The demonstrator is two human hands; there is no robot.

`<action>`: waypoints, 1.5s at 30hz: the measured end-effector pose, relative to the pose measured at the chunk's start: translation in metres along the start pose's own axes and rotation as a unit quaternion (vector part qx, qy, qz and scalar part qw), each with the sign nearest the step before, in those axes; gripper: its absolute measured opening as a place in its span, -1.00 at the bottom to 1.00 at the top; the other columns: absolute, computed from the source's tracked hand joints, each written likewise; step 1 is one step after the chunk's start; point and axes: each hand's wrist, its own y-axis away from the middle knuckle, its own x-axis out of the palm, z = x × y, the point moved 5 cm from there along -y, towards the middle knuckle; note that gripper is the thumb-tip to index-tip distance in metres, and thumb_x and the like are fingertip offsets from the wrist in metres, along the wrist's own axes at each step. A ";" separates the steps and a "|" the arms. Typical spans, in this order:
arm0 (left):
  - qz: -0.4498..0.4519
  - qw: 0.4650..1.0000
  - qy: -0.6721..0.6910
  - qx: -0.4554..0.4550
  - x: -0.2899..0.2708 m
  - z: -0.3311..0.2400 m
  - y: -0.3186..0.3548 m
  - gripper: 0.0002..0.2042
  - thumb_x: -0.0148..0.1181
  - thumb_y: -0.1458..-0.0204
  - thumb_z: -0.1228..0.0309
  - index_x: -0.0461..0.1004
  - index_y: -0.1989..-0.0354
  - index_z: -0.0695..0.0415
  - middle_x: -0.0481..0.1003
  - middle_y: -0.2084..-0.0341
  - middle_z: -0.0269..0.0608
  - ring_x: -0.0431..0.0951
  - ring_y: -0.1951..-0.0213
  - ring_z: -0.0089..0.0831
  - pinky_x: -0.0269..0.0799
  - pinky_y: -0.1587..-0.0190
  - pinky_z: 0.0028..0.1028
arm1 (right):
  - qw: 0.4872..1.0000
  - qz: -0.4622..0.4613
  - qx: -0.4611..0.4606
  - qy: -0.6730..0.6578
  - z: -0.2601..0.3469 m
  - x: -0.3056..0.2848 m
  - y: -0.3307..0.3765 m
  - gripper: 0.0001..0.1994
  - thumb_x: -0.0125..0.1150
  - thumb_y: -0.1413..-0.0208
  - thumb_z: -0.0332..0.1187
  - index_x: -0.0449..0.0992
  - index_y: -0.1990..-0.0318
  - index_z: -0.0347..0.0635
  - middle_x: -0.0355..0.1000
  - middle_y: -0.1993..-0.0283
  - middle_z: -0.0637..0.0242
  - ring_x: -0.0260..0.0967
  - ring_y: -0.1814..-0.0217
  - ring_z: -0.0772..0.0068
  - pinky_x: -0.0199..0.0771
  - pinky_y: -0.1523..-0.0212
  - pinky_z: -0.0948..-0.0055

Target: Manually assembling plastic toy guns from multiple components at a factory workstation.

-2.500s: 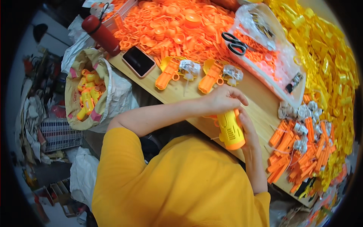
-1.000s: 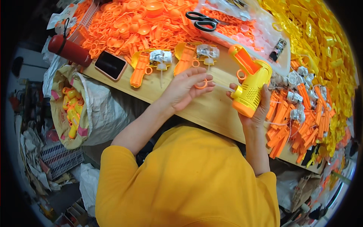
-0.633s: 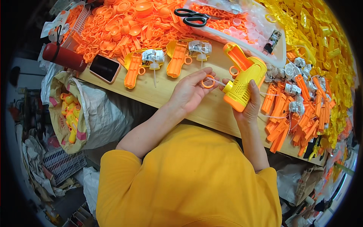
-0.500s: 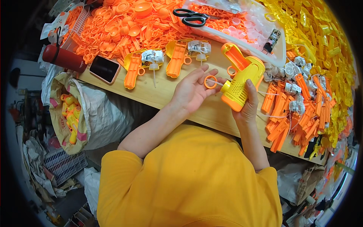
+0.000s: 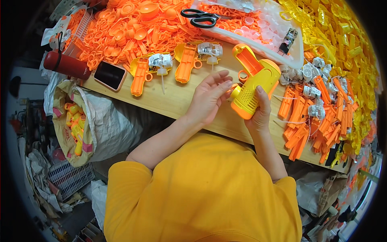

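My right hand grips a yellow plastic toy gun with orange edges, its thumb on the yellow side. The gun's open orange handle points up and away, and a round yellow nozzle sticks out at its lower left. Beside that nozzle is my left hand, thumb and fingers brought together at its tip; whatever they pinch is hidden. Two opened toy gun halves lie to the left on the table, each with an orange handle and a white mechanism set in it.
Orange parts heap at the back, yellow parts at the right. A white tray bears black scissors. Orange handles with white mechanisms pile at right. A phone, red bottle and sack of toys are left.
My left fingers have closed at the nozzle, and the orange ring on a white stem seen there before is now out of sight. The toy gun has shifted slightly left.
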 end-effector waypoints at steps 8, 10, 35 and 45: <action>0.073 0.976 -0.183 0.092 0.022 0.003 0.020 -0.63 0.05 -0.18 0.52 0.26 -0.16 0.32 0.44 0.02 -0.14 0.43 -0.06 -0.44 0.35 -0.14 -0.45 | 1.000 0.002 -0.012 -0.021 0.001 0.007 -0.004 -0.48 0.08 -0.12 -0.08 0.30 -0.08 -0.32 0.44 0.05 0.10 0.43 -0.01 0.28 0.45 -0.04 0.27; 0.123 0.968 -0.130 0.177 0.028 0.001 0.027 -0.50 0.16 -0.11 0.54 0.17 -0.22 0.30 0.33 -0.09 -0.12 0.37 -0.11 -0.42 0.31 -0.16 -0.48 | 0.999 0.014 -0.037 -0.019 0.005 0.018 -0.003 -0.47 0.07 -0.11 -0.06 0.28 -0.08 -0.33 0.43 0.06 0.05 0.43 0.01 0.23 0.44 -0.05 0.26; 0.013 0.789 -0.343 0.510 0.019 -0.115 -0.007 -0.25 0.31 0.19 0.59 0.03 -0.21 0.18 0.17 -0.03 -0.14 0.29 -0.07 -0.38 0.30 -0.13 -0.34 | 0.888 0.219 -0.225 0.337 -0.002 0.048 -0.049 -0.36 0.22 -0.03 -0.08 0.19 -0.22 -0.15 0.12 -0.31 0.15 0.03 -0.38 0.15 0.06 -0.33 0.15; -0.186 0.658 -0.599 0.417 -0.059 -0.271 -0.185 -0.36 0.40 0.16 0.19 0.33 -0.05 0.34 0.35 -0.01 0.03 0.42 0.01 -0.24 0.35 -0.03 -0.37 | 0.540 0.289 -0.385 0.691 -0.034 0.088 -0.103 -0.28 0.37 0.14 -0.10 0.24 -0.18 -0.22 0.18 -0.20 0.00 0.05 -0.31 -0.10 0.08 -0.31 0.05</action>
